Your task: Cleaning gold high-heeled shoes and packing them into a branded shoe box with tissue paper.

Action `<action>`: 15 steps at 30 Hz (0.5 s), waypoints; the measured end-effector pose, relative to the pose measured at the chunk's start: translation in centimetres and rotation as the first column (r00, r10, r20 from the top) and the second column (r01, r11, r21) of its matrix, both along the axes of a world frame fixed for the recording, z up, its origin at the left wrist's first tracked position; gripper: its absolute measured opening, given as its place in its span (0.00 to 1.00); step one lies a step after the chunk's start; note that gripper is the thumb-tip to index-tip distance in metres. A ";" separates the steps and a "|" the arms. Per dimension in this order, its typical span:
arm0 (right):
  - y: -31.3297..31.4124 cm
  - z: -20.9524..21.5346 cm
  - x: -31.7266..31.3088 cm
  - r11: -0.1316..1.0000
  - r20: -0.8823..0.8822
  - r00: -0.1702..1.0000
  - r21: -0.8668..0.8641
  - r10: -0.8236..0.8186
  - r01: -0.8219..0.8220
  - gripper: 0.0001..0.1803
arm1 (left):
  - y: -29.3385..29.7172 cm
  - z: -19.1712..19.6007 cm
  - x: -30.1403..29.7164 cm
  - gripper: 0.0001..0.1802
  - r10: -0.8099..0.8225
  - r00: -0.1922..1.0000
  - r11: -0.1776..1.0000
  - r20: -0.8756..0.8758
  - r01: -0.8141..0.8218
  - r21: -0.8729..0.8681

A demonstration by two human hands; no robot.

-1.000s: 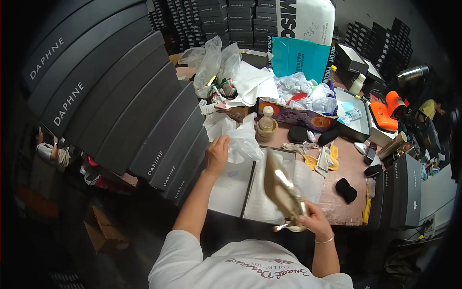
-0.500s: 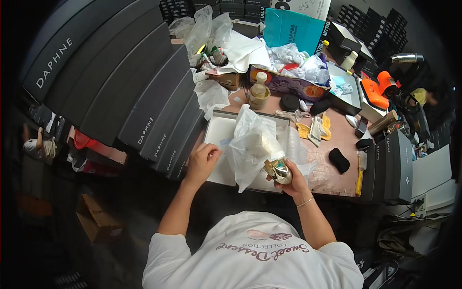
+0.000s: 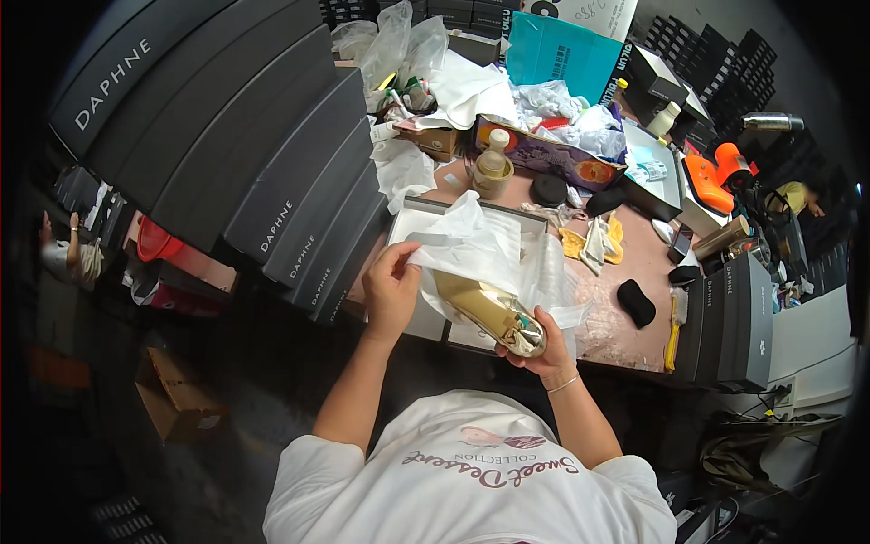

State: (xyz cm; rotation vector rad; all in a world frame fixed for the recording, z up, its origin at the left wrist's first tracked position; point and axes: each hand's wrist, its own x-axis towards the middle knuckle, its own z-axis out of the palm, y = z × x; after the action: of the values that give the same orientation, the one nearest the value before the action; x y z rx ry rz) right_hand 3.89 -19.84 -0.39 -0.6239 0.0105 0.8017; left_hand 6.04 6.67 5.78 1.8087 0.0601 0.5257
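My right hand (image 3: 549,352) is wrapped around one end of a shiny gold shoe (image 3: 478,304), whose tan inside faces up. At the shoe's other end my left hand (image 3: 395,283) pinches the edge of white tissue paper (image 3: 467,231). The sheet is lifted and drapes over that end, hiding part of the shoe. Both are above an open shoebox (image 3: 424,319) with a pale inside, at the table's near edge. White wrapping (image 3: 550,272) lies in the box's right part.
Tall stacks of black shoeboxes (image 3: 245,172) crowd the left side; more black boxes (image 3: 725,317) stand at the right. Behind are a bottle in a cup (image 3: 492,168), a purple carton (image 3: 553,154), a glove (image 3: 594,245), a black pad (image 3: 636,303) and a yellow-handled brush (image 3: 672,335).
My left hand has risen slightly and now grips the tissue paper. The paper has been drawn back to the left, baring much more of the gold shoe in my right hand.
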 end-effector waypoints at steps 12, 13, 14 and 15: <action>-0.3 0.3 -0.4 0.977 0.066 0.997 0.206 0.037 -0.050 0.41 | -2.7 0.4 -0.3 0.10 -0.124 0.991 0.973 0.059 0.133 -0.188; -0.4 -0.1 -0.2 0.969 0.106 0.993 0.232 0.056 -0.079 0.42 | -2.5 0.9 -0.2 0.11 -0.115 0.989 0.982 0.089 0.126 -0.140; -0.6 -0.4 -0.2 0.960 0.146 0.987 0.257 0.074 -0.110 0.44 | -2.4 1.2 0.0 0.11 -0.107 0.987 0.989 0.120 0.118 -0.092; -0.7 -0.6 -0.2 0.956 0.160 0.984 0.268 0.076 -0.117 0.44 | -2.2 1.4 0.2 0.11 -0.112 0.988 0.989 0.108 0.122 -0.089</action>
State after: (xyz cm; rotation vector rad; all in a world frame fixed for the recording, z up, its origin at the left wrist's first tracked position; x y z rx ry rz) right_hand 3.64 -20.59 -0.99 -0.4190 -0.2659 0.8318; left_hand 6.27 4.50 7.13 1.6784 -0.0899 0.5230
